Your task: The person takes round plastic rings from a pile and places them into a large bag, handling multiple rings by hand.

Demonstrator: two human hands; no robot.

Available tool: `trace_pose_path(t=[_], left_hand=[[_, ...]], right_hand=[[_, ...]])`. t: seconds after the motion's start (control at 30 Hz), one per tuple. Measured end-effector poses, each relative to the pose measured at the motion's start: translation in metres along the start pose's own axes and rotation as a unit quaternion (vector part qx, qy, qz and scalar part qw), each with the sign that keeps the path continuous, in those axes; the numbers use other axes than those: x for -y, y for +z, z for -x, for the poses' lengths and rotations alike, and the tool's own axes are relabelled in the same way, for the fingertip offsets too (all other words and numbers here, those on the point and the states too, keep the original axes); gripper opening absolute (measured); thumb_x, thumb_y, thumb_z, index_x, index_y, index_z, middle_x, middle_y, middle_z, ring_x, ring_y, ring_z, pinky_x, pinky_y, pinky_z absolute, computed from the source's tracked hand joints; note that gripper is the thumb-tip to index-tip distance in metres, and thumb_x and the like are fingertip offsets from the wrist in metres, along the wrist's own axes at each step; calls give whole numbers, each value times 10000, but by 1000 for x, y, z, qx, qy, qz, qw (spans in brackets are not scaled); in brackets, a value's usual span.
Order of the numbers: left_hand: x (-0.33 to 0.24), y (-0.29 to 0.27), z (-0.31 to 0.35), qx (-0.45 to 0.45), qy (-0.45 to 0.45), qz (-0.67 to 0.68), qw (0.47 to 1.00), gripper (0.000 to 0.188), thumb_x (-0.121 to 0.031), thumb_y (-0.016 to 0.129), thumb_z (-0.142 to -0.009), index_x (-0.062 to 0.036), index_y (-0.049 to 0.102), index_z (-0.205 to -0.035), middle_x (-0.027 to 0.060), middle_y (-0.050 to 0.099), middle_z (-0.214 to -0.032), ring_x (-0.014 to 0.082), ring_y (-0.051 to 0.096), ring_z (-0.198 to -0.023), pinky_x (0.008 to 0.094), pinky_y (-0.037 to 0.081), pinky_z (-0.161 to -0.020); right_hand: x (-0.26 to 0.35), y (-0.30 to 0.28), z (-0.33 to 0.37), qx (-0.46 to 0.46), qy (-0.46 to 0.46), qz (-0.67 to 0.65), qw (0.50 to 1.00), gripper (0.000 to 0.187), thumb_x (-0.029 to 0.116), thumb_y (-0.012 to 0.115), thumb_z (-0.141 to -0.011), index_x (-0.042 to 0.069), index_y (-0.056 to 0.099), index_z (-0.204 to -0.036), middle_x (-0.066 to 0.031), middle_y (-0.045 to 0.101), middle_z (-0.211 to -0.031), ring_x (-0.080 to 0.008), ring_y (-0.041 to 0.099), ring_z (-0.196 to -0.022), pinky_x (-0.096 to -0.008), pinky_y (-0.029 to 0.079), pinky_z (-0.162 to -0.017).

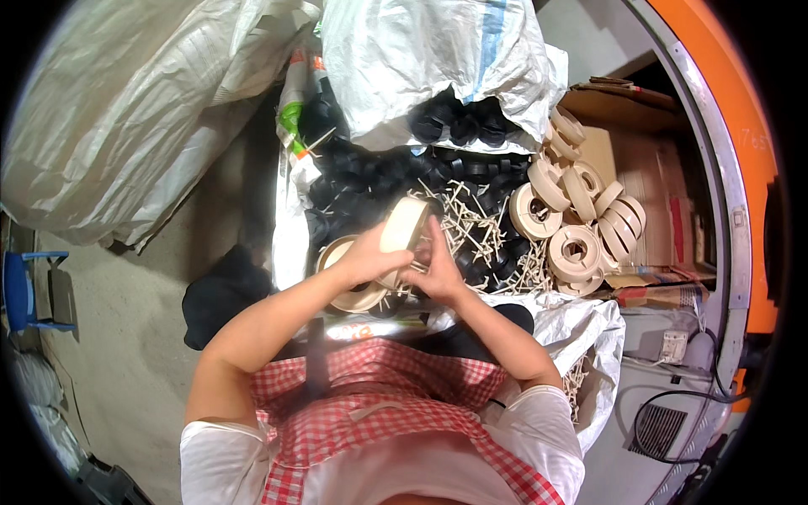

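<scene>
My left hand (pixel 369 257) is closed round a cream plastic ring (pixel 406 222), held tilted over the work surface. Against the ring's right side are the bent fingers of my right hand (pixel 438 268), its thumb near my left thumb. What lies between the right fingertips and the ring is partly hidden. Another cream plastic ring (pixel 357 300) sits just under my hands, with its upper part covered by my left hand. Beyond them, small cream sticks (pixel 472 220) lie scattered over a heap of black round parts (pixel 358 172).
A pile of cream rings (pixel 576 252) stands at the right beside an open cardboard box (pixel 652 185). A white woven sack (pixel 429 59) spills black parts at the back. Large translucent sacks (pixel 126 109) hang at the far left, above a blue stool (pixel 21 290). Right of me is a dark cable (pixel 665 396).
</scene>
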State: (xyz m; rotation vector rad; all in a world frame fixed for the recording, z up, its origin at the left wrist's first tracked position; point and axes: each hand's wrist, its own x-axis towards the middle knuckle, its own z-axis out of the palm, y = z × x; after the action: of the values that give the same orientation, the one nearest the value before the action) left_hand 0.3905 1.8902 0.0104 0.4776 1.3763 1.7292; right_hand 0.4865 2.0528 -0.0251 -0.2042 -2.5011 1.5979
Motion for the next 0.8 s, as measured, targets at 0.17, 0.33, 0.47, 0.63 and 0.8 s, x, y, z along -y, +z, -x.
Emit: trace_pose_path(t=[0.17, 0.33, 0.47, 0.63, 0.8], left_hand=[[9, -13, -3, -18, -23, -17, 999, 668, -158, 677, -758, -26, 366, -1334, 76, 547, -1149, 149, 545, -1019, 289, 476, -836], [24, -45, -2, -152, -226, 78, 959, 748, -178, 668, -730, -20, 289, -1355, 177, 502, -1184, 256, 526, -1080, 354, 455, -888], [55, -80, -2, -160, -221, -417, 867, 583, -277, 659, -722, -44, 495, -1230, 205, 437, -1324, 418, 475, -1137, 448, 414, -941], [21, -42, -2, -204, -67, -540, 814, 619, -256, 640, -728, -37, 472, -1282, 191, 276, -1445, 396, 229, -1337, 459, 263, -1074], [28, -35, -24, -187, 47, -363, 912, 583, -259, 653, -773, -10, 472, -1268, 214, 434, -1334, 343, 437, -1226, 403, 356, -1017]], right_hand=[[16, -36, -19, 331, 428, -137, 830, 600, 334, 663, -793, -2, 435, -1234, -129, 630, -706, -286, 614, -642, -356, 513, -629], [-76, -142, -34, -132, 70, 457, 877, 570, 107, 694, -677, -11, 468, -1187, -229, 554, -1083, -397, 512, -1013, -438, 406, -906], [-152, -217, -13, -93, 147, 609, 774, 652, 126, 702, -691, -8, 411, -1258, -213, 462, -1264, -376, 440, -1159, -455, 367, -962], [-95, -202, -37, -145, 240, 489, 826, 780, 218, 723, -645, 62, 366, -1321, -193, 430, -1316, -353, 434, -1192, -464, 322, -988], [-64, -195, -70, -411, 108, -210, 881, 484, 166, 587, -813, 22, 384, -1228, -124, 556, -1036, -242, 542, -907, -401, 448, -878]])
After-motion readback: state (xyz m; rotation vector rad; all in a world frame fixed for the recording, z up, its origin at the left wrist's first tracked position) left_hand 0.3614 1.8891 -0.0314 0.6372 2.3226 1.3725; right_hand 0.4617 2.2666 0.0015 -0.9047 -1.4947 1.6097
